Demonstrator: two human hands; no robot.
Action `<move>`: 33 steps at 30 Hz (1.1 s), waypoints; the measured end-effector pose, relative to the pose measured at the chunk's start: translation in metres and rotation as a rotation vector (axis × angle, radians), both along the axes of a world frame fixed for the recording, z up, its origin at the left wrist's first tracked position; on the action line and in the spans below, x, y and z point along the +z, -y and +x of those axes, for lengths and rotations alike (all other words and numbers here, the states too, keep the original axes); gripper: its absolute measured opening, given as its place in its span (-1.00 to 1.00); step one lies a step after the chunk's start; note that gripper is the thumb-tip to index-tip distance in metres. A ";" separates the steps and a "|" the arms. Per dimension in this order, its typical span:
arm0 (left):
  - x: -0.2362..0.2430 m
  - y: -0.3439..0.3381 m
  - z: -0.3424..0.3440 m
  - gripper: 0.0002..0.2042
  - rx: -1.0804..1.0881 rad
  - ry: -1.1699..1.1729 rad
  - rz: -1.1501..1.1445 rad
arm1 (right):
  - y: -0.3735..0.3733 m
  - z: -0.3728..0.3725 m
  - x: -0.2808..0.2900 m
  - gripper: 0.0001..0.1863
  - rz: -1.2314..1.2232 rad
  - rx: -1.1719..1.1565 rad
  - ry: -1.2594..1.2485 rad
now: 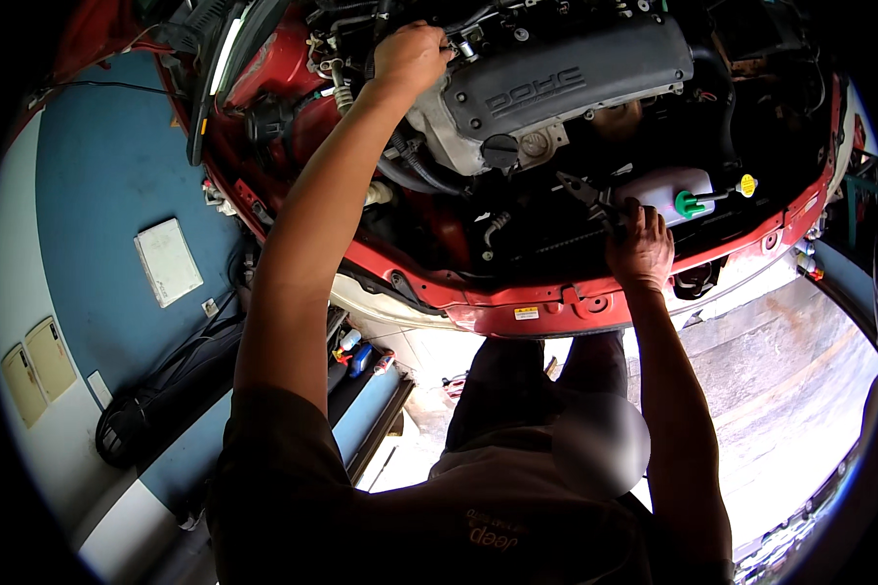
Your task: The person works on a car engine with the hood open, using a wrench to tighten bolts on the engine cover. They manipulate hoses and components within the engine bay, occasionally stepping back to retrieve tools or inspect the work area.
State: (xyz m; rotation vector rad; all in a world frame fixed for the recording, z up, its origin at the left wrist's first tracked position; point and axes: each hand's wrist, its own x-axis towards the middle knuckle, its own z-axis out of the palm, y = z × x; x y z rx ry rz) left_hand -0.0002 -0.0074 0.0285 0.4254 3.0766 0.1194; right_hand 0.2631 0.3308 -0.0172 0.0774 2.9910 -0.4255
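The right hand (642, 249) grasps dark metal pliers (589, 195), their head projecting leftward beyond its fingers, beside a translucent whitish plastic reservoir (654, 190); whether the left hand (412, 60) grips anything, I cannot tell.

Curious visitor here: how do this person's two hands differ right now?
The left hand reaches deep into the engine bay, beside the dark engine cover; the right hand is nearer the red front rail. The right hand grips pliers; whether the left hand holds anything is hidden. The left hand's fingers point rightward, while the right hand's point away from the person. Both are bare.
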 end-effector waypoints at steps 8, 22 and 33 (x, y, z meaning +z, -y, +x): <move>-0.019 -0.010 -0.004 -0.80 0.056 -0.042 -0.161 | -0.002 0.002 -0.003 -0.43 -0.021 -0.008 -0.019; -0.018 -0.015 0.003 -0.88 0.045 -0.028 -0.123 | 0.002 0.000 0.011 -0.52 -0.028 -0.012 -0.060; -0.032 -0.012 0.019 -0.75 0.085 -0.249 -0.106 | -0.002 -0.004 0.015 -0.54 -0.071 -0.005 0.025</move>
